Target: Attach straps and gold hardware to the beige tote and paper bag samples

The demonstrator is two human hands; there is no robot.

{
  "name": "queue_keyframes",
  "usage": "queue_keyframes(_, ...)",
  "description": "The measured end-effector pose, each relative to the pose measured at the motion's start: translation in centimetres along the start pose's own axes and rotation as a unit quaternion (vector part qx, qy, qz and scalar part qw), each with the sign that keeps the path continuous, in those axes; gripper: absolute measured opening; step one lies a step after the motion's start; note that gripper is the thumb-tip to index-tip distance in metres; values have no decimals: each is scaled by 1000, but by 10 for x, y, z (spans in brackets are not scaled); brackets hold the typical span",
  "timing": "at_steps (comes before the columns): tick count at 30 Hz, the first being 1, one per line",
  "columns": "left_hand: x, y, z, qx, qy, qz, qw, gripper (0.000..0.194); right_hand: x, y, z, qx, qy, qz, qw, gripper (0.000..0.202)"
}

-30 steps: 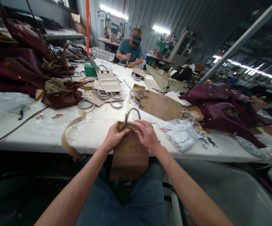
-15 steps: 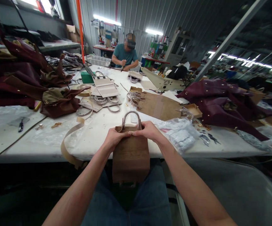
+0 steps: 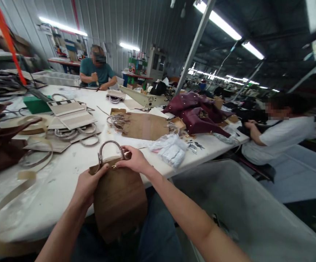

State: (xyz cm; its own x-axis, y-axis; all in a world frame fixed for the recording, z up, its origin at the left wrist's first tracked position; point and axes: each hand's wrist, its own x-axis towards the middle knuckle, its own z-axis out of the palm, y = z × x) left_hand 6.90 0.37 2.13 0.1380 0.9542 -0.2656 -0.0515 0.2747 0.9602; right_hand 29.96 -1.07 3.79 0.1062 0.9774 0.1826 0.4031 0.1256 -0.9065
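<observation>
A brown bag panel point(image 3: 119, 198) with a curved handle point(image 3: 111, 143) hangs over the table's front edge, its lower end above my lap. My left hand point(image 3: 88, 182) pinches its upper left edge, thumb on the near face. At the upper right, my right hand point(image 3: 134, 160) grips the same panel beside the handle's foot. A small gold metal fitting point(image 3: 114, 166) shows at the panel's top between my two thumbs. My fingers behind the panel are partly hidden.
Panels with handles point(image 3: 70, 114) are piled at left, near a tan strip point(image 3: 10, 207). Beyond lie more brown panels point(image 3: 147, 125), a plastic bag point(image 3: 169, 149) and burgundy bags point(image 3: 193, 109). A grey bin point(image 3: 229, 196) stands at right. Two co-workers point(image 3: 98, 71) sit around the table.
My view has swung to the right, bringing a second co-worker and the grey bin into sight. Both hands still hold the bag panel, and the gold fitting shows more plainly.
</observation>
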Motion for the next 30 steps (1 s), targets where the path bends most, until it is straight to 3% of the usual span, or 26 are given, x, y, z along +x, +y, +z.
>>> queue_keyframes(2,-3,0,-2,-41,-7,2,999,59,-12,-1,1,56,29,15,998,83)
queue_keyframes(6,-4,-4,-6,-129,12,18,991,66,-27,2,4,145,49,16,988,59)
queue_keyframes(11,2,-13,-10,-149,-18,35,988,60,-29,-1,12,111,93,-23,989,57)
queue_keyframes(15,2,-16,-10,-144,-47,54,987,51,-30,2,15,105,90,-27,990,35)
queue_keyframes(23,-4,-17,-8,-95,-5,141,985,34,-26,23,17,124,59,14,990,33)
queue_keyframes(26,-8,-14,-8,-28,16,139,990,43,-26,21,19,118,56,16,991,31)
queue_keyframes(30,-1,-15,-8,19,118,102,988,72,-27,20,13,224,28,27,974,48)
